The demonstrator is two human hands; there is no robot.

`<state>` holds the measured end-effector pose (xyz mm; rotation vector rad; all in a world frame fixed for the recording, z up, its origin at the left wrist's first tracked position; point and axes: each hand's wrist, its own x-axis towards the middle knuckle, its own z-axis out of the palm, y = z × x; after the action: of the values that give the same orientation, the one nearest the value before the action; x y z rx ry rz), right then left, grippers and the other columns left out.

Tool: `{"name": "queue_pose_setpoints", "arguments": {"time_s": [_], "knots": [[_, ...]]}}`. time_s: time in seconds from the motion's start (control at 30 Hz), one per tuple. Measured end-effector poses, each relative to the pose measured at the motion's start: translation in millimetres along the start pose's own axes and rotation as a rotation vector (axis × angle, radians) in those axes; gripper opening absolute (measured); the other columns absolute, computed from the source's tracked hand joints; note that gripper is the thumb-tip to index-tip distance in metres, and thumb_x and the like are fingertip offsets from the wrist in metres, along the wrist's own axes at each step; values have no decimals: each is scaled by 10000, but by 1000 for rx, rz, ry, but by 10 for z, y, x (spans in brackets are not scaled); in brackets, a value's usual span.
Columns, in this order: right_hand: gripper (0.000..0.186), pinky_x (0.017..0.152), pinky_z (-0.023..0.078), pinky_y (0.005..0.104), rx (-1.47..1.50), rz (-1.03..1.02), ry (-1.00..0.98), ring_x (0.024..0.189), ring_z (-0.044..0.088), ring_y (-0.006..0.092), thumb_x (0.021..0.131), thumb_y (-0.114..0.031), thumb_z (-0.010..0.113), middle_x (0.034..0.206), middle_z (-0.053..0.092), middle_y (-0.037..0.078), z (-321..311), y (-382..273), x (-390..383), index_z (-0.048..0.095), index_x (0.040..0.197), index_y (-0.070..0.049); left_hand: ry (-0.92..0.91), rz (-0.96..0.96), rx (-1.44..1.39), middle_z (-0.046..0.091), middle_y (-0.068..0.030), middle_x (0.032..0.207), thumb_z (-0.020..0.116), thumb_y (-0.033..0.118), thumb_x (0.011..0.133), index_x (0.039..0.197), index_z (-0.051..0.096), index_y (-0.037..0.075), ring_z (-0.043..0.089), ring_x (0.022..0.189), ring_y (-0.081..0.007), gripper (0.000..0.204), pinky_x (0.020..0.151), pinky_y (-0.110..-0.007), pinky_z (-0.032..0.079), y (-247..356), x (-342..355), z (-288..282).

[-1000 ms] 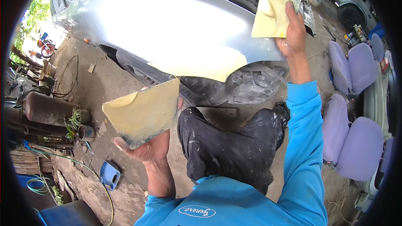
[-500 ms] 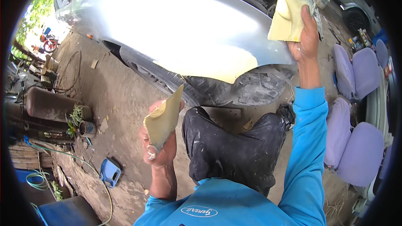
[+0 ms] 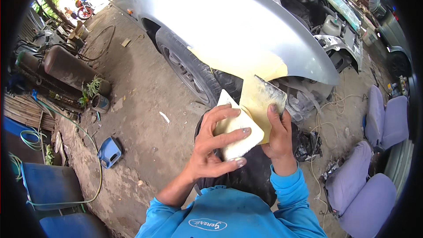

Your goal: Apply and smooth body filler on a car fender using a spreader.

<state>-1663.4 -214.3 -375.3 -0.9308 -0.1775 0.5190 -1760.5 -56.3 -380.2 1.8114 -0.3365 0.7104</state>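
The left hand (image 3: 211, 139) has the cream front sheet (image 3: 232, 124) gripped, fingers splayed across its face and thumb at the low edge; the right hand (image 3: 280, 136) clamps the yellow rear sheet (image 3: 257, 97), thumb on its near face. The two sheets overlap right at the centre, the front one tilted, and the rear one shows a grey, smudged corner at one o'clock. It looks like the working or scraping of filler between the pair; whether any wet paste lies between them, nobody can tell from here. The next move probably calls for a tidy load on one edge, then a flat, light pass over the yellow patch (image 3: 251, 64) at twelve o'clock, low on the silver fender (image 3: 220, 17). Watch the fender's curved lower rim there, and the tyre (image 3: 165, 39) at eleven! Bare ground (image 3: 150, 105) gives the left elbow free room around nine to ten; tighter at four, with a black bag (image 3: 308, 143), loose cable (image 3: 315, 172) and purple seats (image 3: 370, 194). The knees sit close beneath, at six.
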Motion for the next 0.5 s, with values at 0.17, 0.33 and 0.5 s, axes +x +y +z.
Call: {"name": "queue_pose_setpoints", "arguments": {"time_s": [0.17,0.33,0.5], "knots": [[371,861,539,391,49,79,120,1052,638,225,995,-267,528,1184,619,105,-243,-160,-77,502,1275,-26,-204,-54,346,547,-172,1278,736,339,660,1107,728,130,450,1237,-385,494,1047,-547,321,-48,-107,-81],[296,796,503,299,-163,-118,147,975,599,130,1013,-243,510,1062,647,73,-490,-141,-77,591,1160,0,-225,-43,621,552,-100,1266,711,364,662,1154,695,222,470,1204,-351,511,1029,-589,275,109,60,-98],[291,818,437,266,-480,-281,135,914,531,82,1014,-212,512,1013,654,60,-401,-212,-132,604,1128,39,-522,-118,735,539,-84,1267,732,324,669,1163,688,229,475,1212,-320,504,1052,-599,270,360,282,117]]}}
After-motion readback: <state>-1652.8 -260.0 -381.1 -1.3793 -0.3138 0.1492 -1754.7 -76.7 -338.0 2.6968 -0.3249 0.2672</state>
